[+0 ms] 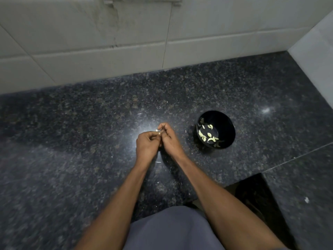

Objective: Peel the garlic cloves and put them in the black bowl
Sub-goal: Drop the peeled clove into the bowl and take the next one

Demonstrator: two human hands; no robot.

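Observation:
Both hands meet over the middle of the dark granite counter (90,123). My left hand (146,144) and my right hand (170,139) pinch a small garlic clove (159,132) between their fingertips; the fingers hide most of it. To the right, a hand's width away, stands the black bowl (227,134). Several pale peeled cloves (207,136) lie in its left side.
Small scraps of garlic skin (158,162) lie on the counter near my wrists and beside the bowl. A white tiled wall (126,42) runs behind the counter and a second wall closes the right. The counter's front edge steps back at the lower right.

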